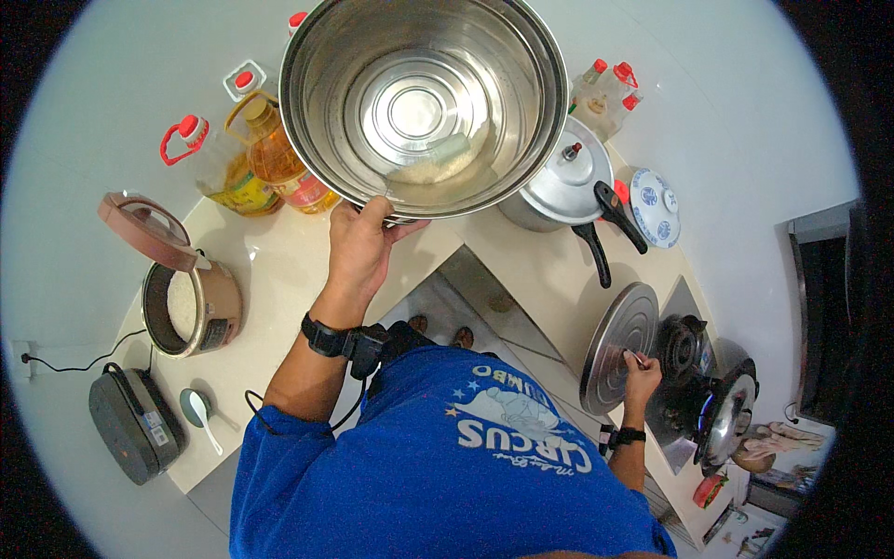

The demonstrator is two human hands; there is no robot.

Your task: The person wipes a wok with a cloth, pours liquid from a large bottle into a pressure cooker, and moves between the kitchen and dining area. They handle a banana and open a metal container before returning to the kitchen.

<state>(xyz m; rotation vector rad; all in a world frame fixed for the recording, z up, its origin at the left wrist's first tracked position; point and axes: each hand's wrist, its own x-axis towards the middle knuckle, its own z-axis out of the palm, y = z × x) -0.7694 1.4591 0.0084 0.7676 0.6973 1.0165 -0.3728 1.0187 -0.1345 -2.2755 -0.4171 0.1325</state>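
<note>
My left hand (363,241) grips the near rim of a large stainless steel pot (419,42), tilted so that its inside faces me. Pale grains, apparently rice (443,168), lie low inside with a translucent cup (449,148). My right hand (640,374) pinches the middle of a round metal lid (621,328), held on edge beside the gas stove. At the left stands an open rice cooker (222,304) with white rice (182,304) in it.
Oil bottles (269,157) stand behind the pot at the left. A pressure cooker (566,175) and a blue-and-white lid (654,207) are at the right. A lidded wok (726,419) sits over a blue flame. A grey case (133,423) and a small bowl with a white spoon (206,423) lie front left.
</note>
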